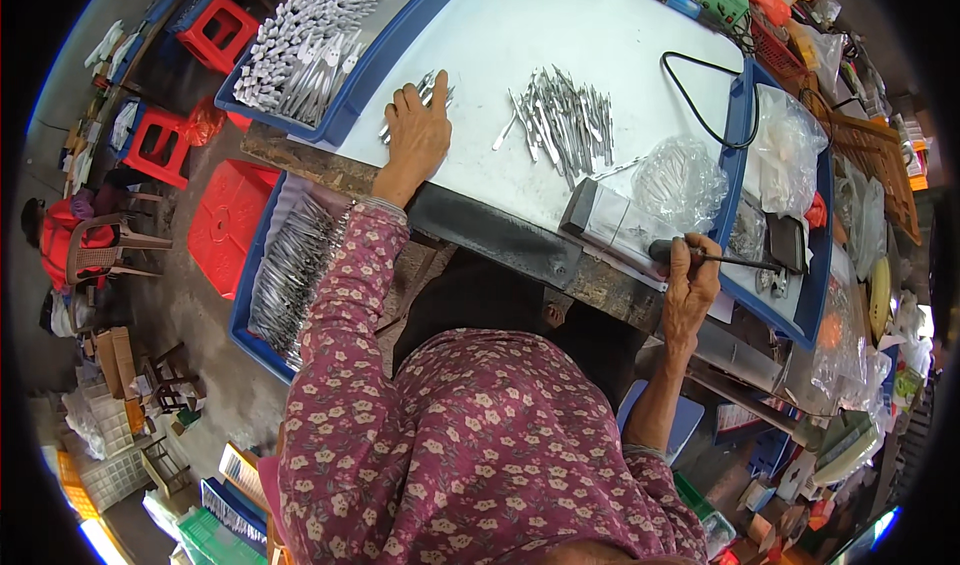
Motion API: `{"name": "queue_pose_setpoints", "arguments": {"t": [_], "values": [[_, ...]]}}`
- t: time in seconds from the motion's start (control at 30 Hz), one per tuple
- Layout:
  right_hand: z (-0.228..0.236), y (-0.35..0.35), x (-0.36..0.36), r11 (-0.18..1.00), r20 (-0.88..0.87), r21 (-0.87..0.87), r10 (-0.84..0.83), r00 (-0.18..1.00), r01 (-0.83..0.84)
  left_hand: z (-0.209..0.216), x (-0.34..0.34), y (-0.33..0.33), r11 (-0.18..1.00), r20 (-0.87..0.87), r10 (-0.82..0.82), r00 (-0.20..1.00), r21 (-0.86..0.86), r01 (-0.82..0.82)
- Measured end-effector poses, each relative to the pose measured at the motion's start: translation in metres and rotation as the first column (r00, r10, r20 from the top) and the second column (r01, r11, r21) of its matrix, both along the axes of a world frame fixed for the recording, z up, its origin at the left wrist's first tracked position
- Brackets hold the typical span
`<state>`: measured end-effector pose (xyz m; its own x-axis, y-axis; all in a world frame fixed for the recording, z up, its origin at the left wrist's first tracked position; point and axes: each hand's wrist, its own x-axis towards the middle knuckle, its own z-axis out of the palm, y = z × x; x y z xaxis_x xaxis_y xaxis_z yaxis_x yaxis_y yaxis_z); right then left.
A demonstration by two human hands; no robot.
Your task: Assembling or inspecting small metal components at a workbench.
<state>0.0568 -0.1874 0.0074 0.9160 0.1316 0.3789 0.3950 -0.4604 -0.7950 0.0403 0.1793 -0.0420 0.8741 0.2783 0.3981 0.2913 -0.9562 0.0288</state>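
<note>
On the white tabletop (470, 35), my left hand (418, 140) lies palm down with its fingers apart over a small group of slender metal tools (426, 89). Nothing shows gripped in it. At the table's near right edge, my right hand (690, 290) is closed around a dark tool (740, 261) with a thick rounded end and a thin shaft reaching right; its exact kind I cannot tell. A larger loose pile of slender metal tools (565, 120) rests mid-table. Between that pile and my right hand sits a metal block (607, 211), beside a clear plastic bag (680, 180).
A blue tray (372, 53) at upper left holds many white-ended metal tools. Another blue tray (240, 333), lower left, holds more. On the right stands a blue tray (736, 155) with plastic bags; a black cord loop (690, 107) lies beside it. Red stools (225, 215) stand left.
</note>
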Motion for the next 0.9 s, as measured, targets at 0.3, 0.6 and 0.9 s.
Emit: {"name": "queue_pose_setpoints", "arguments": {"t": [0.3,0.6,0.9], "values": [[0.005,0.004,-0.001,0.998,-0.052,0.061,0.006,0.999,-0.003,0.01,0.004,-0.007,0.994,0.001,0.047,0.999,-0.099,-0.047],[0.0,-0.001,0.002,1.0,-0.018,-0.004,0.012,1.0,-0.012,0.026,0.012,-0.014,0.946,-0.04,0.188,0.981,-0.262,-0.191],[0.005,0.001,0.002,1.0,-0.038,0.015,0.026,0.999,-0.025,0.012,0.02,-0.014,0.955,0.141,0.236,0.962,-0.215,-0.203]]}}
